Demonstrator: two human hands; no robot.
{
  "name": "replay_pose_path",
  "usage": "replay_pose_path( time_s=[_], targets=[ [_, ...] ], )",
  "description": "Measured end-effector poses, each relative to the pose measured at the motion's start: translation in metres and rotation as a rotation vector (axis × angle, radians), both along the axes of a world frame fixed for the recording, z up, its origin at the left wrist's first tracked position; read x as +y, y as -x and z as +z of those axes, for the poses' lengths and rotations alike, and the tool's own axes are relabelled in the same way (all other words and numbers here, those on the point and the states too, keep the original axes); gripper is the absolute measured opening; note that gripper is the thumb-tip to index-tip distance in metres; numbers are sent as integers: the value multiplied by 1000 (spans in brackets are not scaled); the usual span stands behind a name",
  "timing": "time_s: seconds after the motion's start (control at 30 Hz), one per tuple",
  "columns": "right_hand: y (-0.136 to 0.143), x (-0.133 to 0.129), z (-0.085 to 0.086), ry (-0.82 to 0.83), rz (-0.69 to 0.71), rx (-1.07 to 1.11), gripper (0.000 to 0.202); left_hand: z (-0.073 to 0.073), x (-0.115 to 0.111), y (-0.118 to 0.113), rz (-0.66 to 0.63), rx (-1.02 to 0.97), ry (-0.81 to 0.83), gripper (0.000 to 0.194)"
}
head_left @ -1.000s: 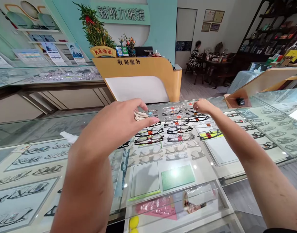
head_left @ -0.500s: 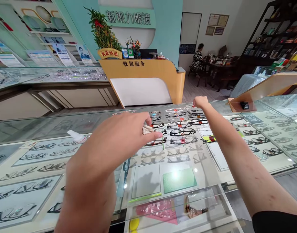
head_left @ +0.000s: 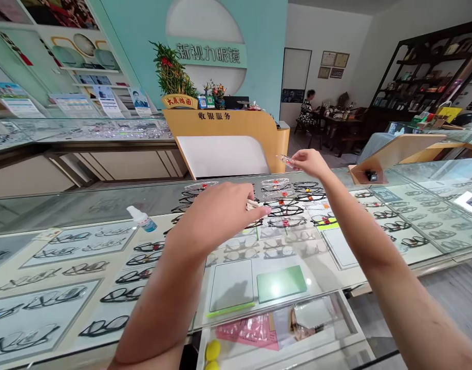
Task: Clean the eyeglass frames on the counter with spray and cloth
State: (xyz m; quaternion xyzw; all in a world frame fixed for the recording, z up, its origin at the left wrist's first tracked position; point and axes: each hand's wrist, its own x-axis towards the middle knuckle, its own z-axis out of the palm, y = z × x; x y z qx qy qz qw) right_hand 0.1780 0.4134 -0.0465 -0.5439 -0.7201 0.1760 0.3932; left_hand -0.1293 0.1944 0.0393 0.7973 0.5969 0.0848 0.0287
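My left hand [head_left: 220,213] hovers over the glass counter, its fingers closed around a crumpled whitish cloth [head_left: 251,204]. At the far edge of the counter, my right hand [head_left: 311,162] pinches a pair of eyeglasses [head_left: 285,160] with a thin transparent frame and a red tag, lifted above the glass. Rows of eyeglasses lie below and between my hands, among them a black pair [head_left: 285,211] and a pale pair with a red tag [head_left: 286,222]. Part of these rows is hidden behind my left hand and forearm.
A white spray bottle [head_left: 142,219] with a blue label stands left of my left arm. A green mat [head_left: 282,283] shows near the front, above an open drawer [head_left: 351,321]. A wooden-framed mirror or stand [head_left: 397,151] is at right. A person [head_left: 307,109] sits far back.
My right hand has lifted the transparent eyeglasses off the row and moved left with them. My left hand, still closed on the cloth, has shifted slightly right. The view has tilted up.
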Motion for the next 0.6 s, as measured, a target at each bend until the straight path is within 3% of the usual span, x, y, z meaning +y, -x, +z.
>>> replay_pose_path(
  time_s=[0.1,0.2,0.33,0.47,0.6],
  targets=[
    [30,-48,-1,-46,188,272,11,-5,8,2,-13,-72,-43,38],
    [59,-80,-10,-95,315,422,17,-23,32,8,-41,-208,-35,48],
    [88,-93,-30,-58,353,580,16,-74,71,16,-22,-601,30,56],
    [105,-94,-52,80,369,684,17,-128,89,13,-49,-1048,99,67],
    [109,-100,-62,133,446,649,17,-152,87,1,-6,-1192,137,70]
  ],
)
